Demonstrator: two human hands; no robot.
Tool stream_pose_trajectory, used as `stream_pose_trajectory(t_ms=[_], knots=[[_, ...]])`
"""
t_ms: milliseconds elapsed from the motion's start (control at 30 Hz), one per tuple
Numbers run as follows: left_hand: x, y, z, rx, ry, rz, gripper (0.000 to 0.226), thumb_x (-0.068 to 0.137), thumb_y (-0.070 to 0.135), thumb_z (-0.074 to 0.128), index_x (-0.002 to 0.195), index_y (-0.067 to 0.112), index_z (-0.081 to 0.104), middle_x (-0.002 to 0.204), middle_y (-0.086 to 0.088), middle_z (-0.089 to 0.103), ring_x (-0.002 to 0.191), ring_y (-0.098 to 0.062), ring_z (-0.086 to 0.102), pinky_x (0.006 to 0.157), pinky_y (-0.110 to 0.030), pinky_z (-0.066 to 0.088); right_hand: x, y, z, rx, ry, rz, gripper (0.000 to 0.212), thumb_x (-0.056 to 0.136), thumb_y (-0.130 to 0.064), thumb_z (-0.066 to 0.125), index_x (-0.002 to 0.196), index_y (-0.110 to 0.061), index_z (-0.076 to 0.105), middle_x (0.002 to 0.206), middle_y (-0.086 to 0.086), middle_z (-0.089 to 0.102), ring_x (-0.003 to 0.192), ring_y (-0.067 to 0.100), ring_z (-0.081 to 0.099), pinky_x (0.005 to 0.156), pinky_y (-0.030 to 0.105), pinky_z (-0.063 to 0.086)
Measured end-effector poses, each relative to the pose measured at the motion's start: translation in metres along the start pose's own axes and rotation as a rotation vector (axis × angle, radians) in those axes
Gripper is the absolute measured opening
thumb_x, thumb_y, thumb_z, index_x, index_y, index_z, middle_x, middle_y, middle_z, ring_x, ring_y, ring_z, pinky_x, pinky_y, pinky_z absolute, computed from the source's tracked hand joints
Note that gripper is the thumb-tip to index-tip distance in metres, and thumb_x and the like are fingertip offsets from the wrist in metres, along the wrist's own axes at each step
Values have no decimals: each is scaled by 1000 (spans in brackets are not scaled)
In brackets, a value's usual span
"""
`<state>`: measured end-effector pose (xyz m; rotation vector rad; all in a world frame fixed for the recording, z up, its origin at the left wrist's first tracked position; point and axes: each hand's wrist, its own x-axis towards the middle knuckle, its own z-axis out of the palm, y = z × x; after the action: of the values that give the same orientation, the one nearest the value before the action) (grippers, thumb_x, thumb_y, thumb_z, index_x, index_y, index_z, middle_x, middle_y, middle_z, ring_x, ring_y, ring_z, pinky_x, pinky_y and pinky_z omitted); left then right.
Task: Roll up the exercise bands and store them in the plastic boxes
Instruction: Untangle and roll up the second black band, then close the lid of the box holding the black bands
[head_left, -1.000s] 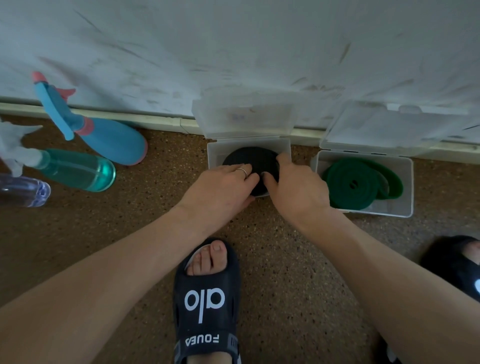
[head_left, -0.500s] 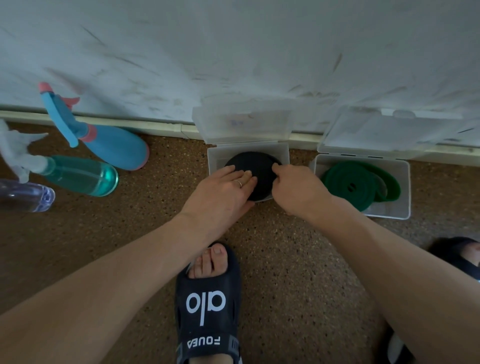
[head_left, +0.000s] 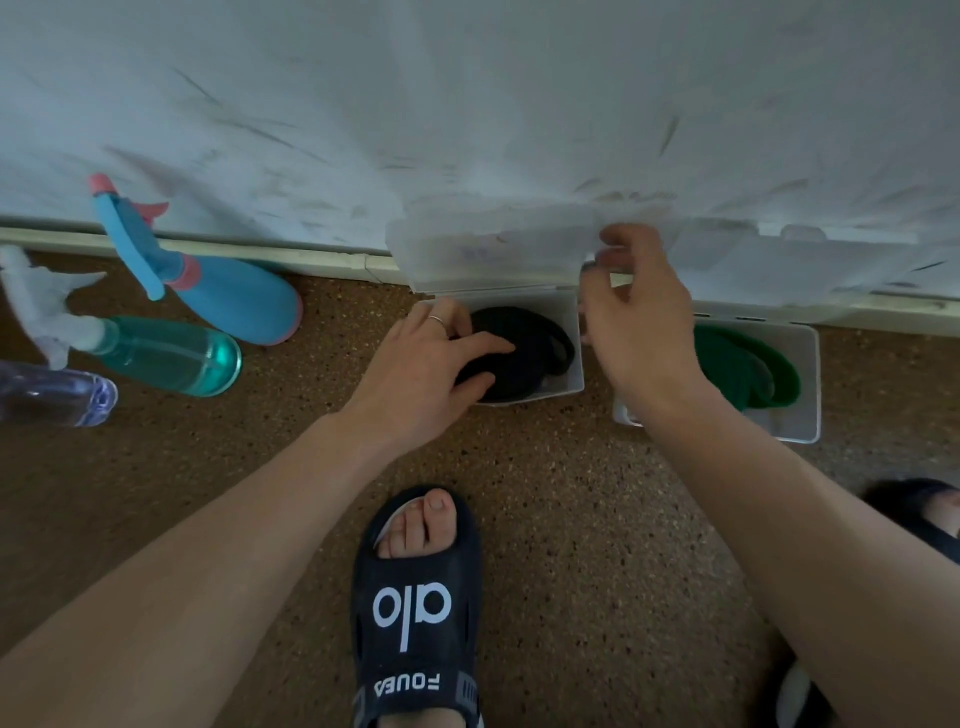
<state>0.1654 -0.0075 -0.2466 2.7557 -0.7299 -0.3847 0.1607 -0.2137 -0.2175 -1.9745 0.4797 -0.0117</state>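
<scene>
**Black band pressed into its box while the lid is taken in hand**

Head view: I am looking down at a speckled brown floor (head_left: 571, 519) where it meets a scuffed white wall (head_left: 467, 104). Two clear plastic boxes sit against the skirting. In the left box (head_left: 574, 364) lies the rolled black exercise band (head_left: 530, 353), a thick dark coil that nearly fills the box, with one loose loop bulging at its right side. My left hand (head_left: 421, 379) rests on the coil, fingers fairly straight and spread, pressing it down; a ring shows on one finger. My right hand (head_left: 639, 322) is raised beside the box, fingers curled, and appears to pinch the right edge of the open translucent lid (head_left: 488, 254), which stands up against the wall. The right box (head_left: 810, 384) holds a rolled green band (head_left: 748, 374), also coiled flat; its lid (head_left: 779, 260) is open too.

I judge the band to be soft, rubbery, light and springy, so it will try to uncoil once released. The best hold is flat pressure on top of the roll, tucking the loose loop inward before the lid comes down.

Three spray bottles lie at the left: blue (head_left: 218, 291), teal (head_left: 166, 353) and clear (head_left: 52, 395). A black sandal (head_left: 415, 613) is below.
</scene>
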Motion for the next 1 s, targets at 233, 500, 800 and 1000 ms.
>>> stream_pose_trajectory(t_ms=[233, 500, 800, 1000], knots=[[-7, 7, 9, -146, 173, -396, 59, 73, 53, 82, 118, 29, 52, 118, 5, 34, 119, -24, 37, 92, -34, 29, 3, -2, 4, 335, -23, 166, 27, 108, -30, 38, 119, -30, 62, 121, 3, 63, 79, 18, 61, 63, 33, 50], [-19, -3, 28, -725, 150, -708, 113, 64, 47, 93, 147, 21, 21, 147, -2, 31, 141, -21, 33, 117, -49, 37, -6, 16, -1, -38, -141, 27, 14, 96, -30, 65, 84, -23, 61, 106, -5, 54, 92, 0, 55, 79, 13, 43], [-21, -29, -3, -328, 27, -282, 133, 58, 47, 95, 159, 33, 9, 164, 0, 12, 153, -22, 13, 121, -45, 24, -33, 41, 4, -215, -166, -79, 20, 90, -15, 74, 103, -22, 61, 120, -6, 51, 106, 12, 56, 95, 28, 51], [-3, -15, -2, 94, -84, -75, 122, 69, 63, 82, 160, 37, 6, 170, -10, 0, 155, -36, 8, 125, -51, 18, -33, 44, 7, -138, -153, -29, 32, 91, -15, 72, 118, -25, 59, 127, -3, 55, 113, 17, 60, 97, 41, 55]])
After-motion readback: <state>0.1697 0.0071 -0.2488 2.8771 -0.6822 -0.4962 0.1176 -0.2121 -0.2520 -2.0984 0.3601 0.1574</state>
